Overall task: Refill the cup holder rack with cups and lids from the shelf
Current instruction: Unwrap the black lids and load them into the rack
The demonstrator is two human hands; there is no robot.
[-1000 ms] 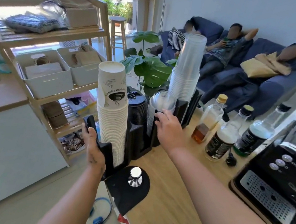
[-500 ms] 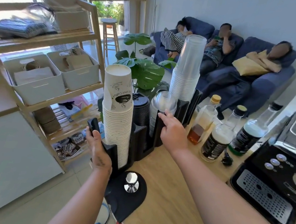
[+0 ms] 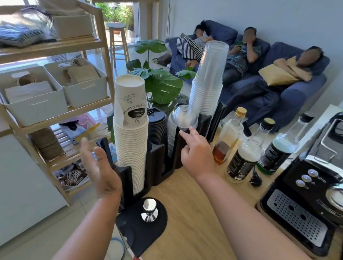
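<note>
A black cup holder rack [image 3: 160,164] stands on the wooden counter's left end. It holds a tall stack of white paper cups [image 3: 130,132], black lids [image 3: 157,125], clear dome lids [image 3: 182,118] and a tall stack of clear plastic cups [image 3: 209,79]. My left hand [image 3: 98,170] hovers open just left of the rack's near end, fingers spread, touching nothing. My right hand [image 3: 196,149] is open beside the rack, its fingertips at the divider below the clear dome lids. The wooden shelf [image 3: 44,46] stands to the left.
A tamper on a black mat [image 3: 148,214] sits right in front of the rack. Three bottles [image 3: 245,155] stand right of it, then a black espresso machine [image 3: 327,177]. White bins [image 3: 36,99] sit on the shelf. Three persons rest on a blue sofa [image 3: 295,91] behind.
My left hand has let go of the rack's near end and drawn back with fingers spread. My right hand's fingers have loosened on the divider by the dome lids.
</note>
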